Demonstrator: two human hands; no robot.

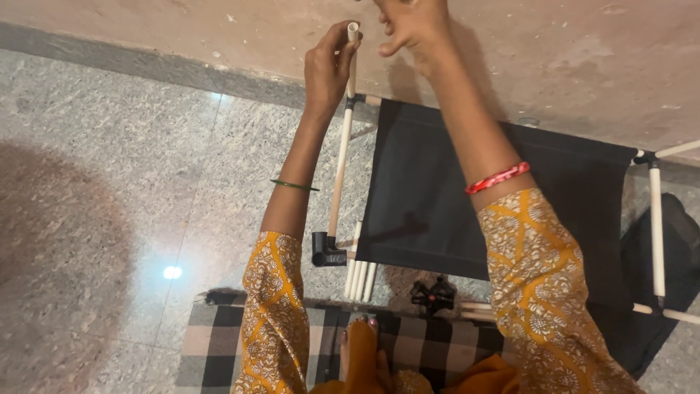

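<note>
My left hand (329,64) grips the top end of an upright cream rod (340,157), part of a rack frame. That rod runs down into a black corner connector (325,250) on the floor. My right hand (413,25) hovers just right of the rod's tip with fingers spread, partly cut off by the top edge; I cannot see anything in it. A black fabric shelf panel (430,197) stretches between the rods below my right forearm.
Loose cream rods (360,271) lie on the granite floor (109,182) by a pile of black connectors (432,295). More frame rods (657,230) stand at right. A checked mat (211,346) lies under my feet; a plastered wall (569,66) is ahead.
</note>
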